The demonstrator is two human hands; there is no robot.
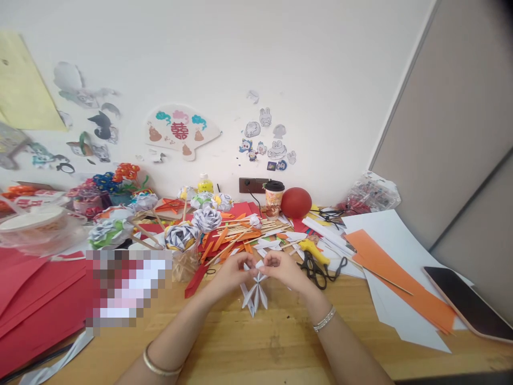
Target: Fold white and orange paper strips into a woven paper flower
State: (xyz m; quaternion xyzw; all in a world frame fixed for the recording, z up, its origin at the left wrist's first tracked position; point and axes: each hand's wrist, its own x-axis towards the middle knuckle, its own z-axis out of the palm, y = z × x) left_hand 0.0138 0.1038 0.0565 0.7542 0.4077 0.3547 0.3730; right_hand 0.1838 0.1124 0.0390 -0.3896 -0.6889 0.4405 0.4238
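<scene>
Head view, and it's delicate work: left hand (236, 271) and right hand (286, 274) pinch closed on the folded white paper (257, 295), fanned above the wooden table (248, 347); light, even pressure should keep its creases crisp.

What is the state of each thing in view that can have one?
Folded white paper: pleated, fanned out below
Left hand: pinching the paper
Right hand: pinching the paper
Phone: face up, screen dark
Coffee cup: upright, lidded
Red balloon: inflated
Yellow bottle: upright, capped
Wall socket: plug inserted
Yellow glue gun: lying down
</scene>
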